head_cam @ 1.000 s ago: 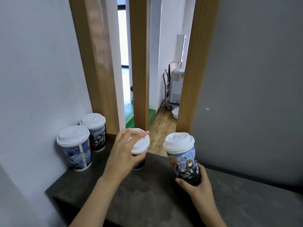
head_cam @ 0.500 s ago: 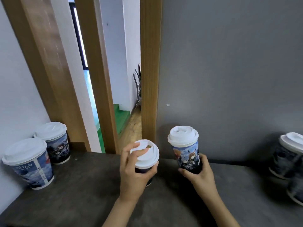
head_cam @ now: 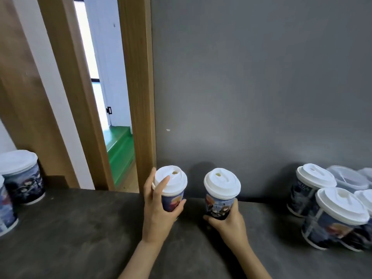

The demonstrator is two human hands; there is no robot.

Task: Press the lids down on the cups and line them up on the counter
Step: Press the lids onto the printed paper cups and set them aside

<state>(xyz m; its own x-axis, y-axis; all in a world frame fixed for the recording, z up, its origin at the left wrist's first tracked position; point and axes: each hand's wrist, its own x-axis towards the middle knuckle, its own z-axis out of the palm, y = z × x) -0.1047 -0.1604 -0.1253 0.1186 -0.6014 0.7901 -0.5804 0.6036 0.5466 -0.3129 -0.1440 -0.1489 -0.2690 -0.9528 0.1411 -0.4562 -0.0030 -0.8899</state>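
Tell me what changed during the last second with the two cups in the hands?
The left hand shifted from covering the lid to gripping the left cup by its side. Both cups moved rightward along the counter, toward the cup group. The right hand still grips the right cup.

Two printed paper cups, one [head_cam: 173, 202] left and one [head_cam: 219, 206] right, each capped with a white lid [head_cam: 171, 181] [head_cam: 222, 183], stand upright near each other by the grey wall on the dark bench [head_cam: 80, 228].
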